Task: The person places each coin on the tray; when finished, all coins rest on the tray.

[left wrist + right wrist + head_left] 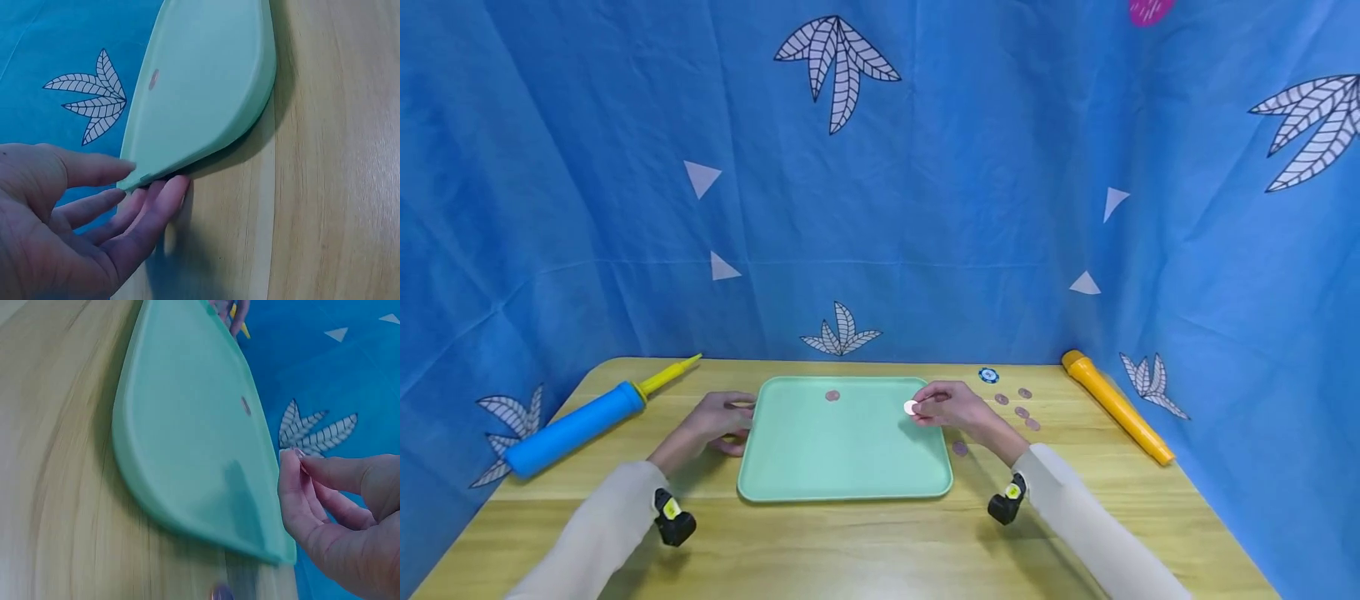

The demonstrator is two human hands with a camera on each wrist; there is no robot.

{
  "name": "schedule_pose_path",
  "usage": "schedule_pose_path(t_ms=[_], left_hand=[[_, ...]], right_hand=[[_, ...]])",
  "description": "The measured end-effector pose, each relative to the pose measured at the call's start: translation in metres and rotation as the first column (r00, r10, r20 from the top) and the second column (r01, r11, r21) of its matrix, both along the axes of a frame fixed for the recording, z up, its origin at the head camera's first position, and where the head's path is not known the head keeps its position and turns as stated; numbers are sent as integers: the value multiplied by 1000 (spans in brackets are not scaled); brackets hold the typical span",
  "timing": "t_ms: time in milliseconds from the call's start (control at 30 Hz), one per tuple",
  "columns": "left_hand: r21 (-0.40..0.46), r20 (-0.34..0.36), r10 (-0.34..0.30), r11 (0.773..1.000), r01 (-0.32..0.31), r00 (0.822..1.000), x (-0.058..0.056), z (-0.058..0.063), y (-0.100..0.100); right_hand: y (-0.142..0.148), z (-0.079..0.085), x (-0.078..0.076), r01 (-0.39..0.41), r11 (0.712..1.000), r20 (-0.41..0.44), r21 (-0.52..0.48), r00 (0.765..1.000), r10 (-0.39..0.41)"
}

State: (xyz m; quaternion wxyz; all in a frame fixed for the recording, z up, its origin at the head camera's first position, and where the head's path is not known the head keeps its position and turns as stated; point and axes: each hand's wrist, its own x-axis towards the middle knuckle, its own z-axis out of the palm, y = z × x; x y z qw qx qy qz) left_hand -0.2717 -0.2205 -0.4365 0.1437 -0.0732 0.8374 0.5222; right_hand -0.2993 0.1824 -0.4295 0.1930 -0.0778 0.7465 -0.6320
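Note:
A mint-green tray lies on the wooden table. My left hand holds its left edge, thumb over the rim and other fingers underneath, as the left wrist view shows. Above the tray's right side, my right hand pinches a coin between thumb and fingertips; it catches the light in the head view. Another coin, copper-coloured, rests on the tray near the far rim.
Right of the tray lie several copper coins, one coin close to its rim. Behind them is a blue-and-white poker chip. A yellow-orange microphone lies far right, a blue pump with yellow nozzle far left. Blue cloth hangs behind.

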Motion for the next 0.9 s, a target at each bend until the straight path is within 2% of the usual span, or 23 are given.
schedule_pose_path(t_ms=[300,533,900], left_hand=[[-28,-63,-20,999,18,998,2,1,3],[-56,-50,-29,998,26,998,2,1,5],[-78,-45,-40,996,37,998,1,3,5]], right_hand=[[-45,-15,-5,-18,998,14,-59,1000,19],[-70,-20,-4,-3,999,35,-46,999,5],[-98,-21,-17,39,999,29,15,999,-40]])
